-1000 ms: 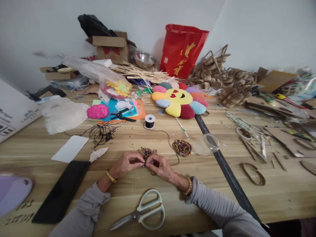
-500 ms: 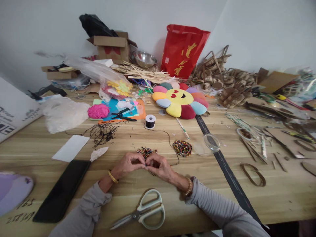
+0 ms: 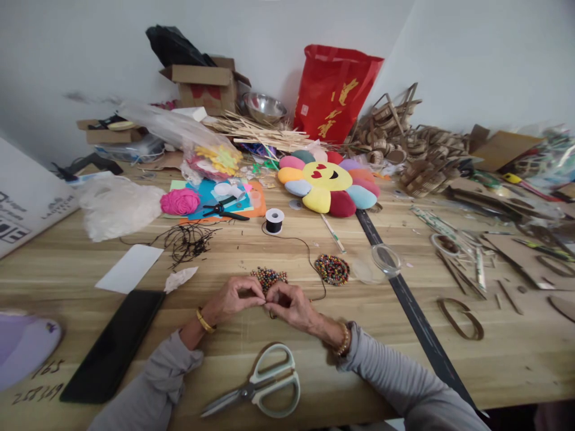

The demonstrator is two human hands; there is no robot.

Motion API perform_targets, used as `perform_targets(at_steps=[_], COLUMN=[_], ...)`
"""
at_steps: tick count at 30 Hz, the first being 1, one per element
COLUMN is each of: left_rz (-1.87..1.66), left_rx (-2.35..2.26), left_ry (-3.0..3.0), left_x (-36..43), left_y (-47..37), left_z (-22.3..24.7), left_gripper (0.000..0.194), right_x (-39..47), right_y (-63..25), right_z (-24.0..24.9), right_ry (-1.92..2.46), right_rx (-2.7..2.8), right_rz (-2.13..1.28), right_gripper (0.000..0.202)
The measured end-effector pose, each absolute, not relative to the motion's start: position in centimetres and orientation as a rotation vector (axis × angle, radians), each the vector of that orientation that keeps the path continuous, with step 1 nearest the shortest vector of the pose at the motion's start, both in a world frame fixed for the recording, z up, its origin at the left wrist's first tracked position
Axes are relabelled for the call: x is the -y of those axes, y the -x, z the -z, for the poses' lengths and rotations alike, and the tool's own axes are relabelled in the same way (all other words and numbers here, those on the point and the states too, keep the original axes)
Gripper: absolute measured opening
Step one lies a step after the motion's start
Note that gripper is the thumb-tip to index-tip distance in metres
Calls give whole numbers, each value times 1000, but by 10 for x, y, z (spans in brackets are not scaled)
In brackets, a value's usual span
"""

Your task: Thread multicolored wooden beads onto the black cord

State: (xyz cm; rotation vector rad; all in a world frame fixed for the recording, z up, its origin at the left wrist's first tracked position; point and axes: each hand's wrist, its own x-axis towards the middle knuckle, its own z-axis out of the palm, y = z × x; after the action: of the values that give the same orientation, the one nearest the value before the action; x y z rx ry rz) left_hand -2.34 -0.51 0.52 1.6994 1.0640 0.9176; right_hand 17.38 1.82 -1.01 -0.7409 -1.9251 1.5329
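Note:
My left hand [image 3: 233, 300] and my right hand [image 3: 291, 305] meet fingertip to fingertip over the table, both in a pinch. A thin black cord [image 3: 309, 251] runs from a white spool [image 3: 274, 221], curves round and goes behind my right hand, which grips its end part. Whatever my left fingertips pinch is too small to make out. Just beyond the fingers lies a heap of loose coloured beads [image 3: 269, 276], partly hidden by them. Right of it is a coil of strung multicoloured beads [image 3: 332, 269]. Scissors [image 3: 269, 383] with pale handles lie on the near side of my hands.
On the left are a black phone-like slab [image 3: 114, 347], white card [image 3: 130, 268] and tangled black cord [image 3: 188, 242]. Pliers [image 3: 222, 209] and pink yarn [image 3: 179, 202] sit farther back. A flower cushion [image 3: 327, 182] and a clear round lid [image 3: 386, 259] stand beyond my right hand.
My fingertips have shifted very slightly against each other, still pinched together. A bit of dark cord shows a little more below my right fingers. The things on the table stay put.

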Motion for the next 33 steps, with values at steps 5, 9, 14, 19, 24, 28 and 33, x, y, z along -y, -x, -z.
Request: perform_targets(at_steps=[5, 9, 14, 19, 24, 28, 33], left_rz=[-896, -893, -746, -621, -564, -556, -597], left_rx=[-1117, -1192, -1199, -1191, -1211, -1216, -1235], left_ry=[-1745, -1844, -2073, -2237, -2320, -2356, -2304], left_x=[4, 3, 2, 4, 6, 6, 4], left_y=[27, 35, 39, 36, 32, 32, 32], left_z=[-5, -6, -11, -10, 0, 3, -1], left_gripper=[21, 17, 10, 10, 10, 13, 12], right_x=[-19, -22, -23, -22, -23, -22, -23], right_y=[-173, -174, -174, -173, -171, -171, -172], right_z=[10, 6, 7, 13, 17, 17, 17], right_ry=[753, 770, 792, 832, 824, 826, 827], right_rx=[1933, 1955, 1945, 1841, 1774, 1786, 1833], right_rz=[-1471, -1385, -1380, -1471, -1548, -1520, -1483], right_gripper=[15, 15, 19, 23, 26, 23, 16])
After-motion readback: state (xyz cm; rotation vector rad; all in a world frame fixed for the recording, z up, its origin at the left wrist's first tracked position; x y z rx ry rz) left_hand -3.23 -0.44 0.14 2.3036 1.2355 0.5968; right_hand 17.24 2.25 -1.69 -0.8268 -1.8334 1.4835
